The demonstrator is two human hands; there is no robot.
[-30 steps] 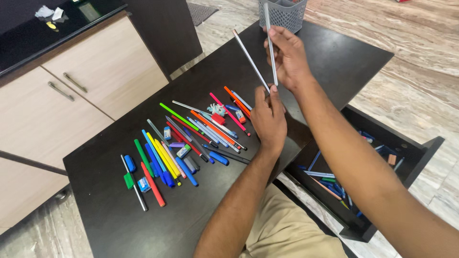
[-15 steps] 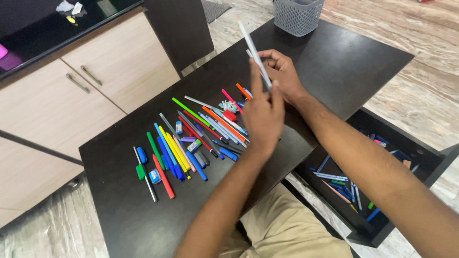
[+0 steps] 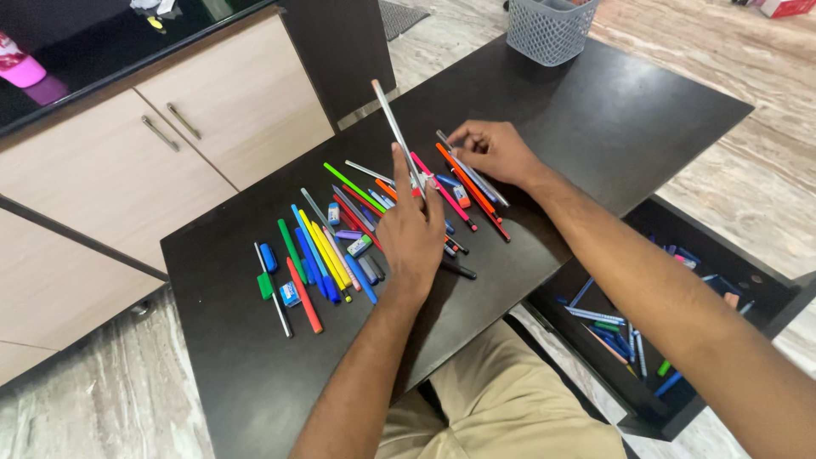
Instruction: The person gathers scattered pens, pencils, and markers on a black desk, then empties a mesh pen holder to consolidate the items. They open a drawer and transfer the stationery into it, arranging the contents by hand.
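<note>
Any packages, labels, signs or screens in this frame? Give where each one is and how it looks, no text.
Small box: floor, top right corner, cut off by the frame; white and red.
Wrapped erasers: among the pens on the black table; small blocks with blue and white sleeves.
No signs or screens show.

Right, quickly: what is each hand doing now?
Left hand: closed on a grey pencil.
Right hand: fingers on another grey pencil lying on the table.

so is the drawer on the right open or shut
Open: the drawer is pulled out beside the black table, pens lying visible inside.
</note>
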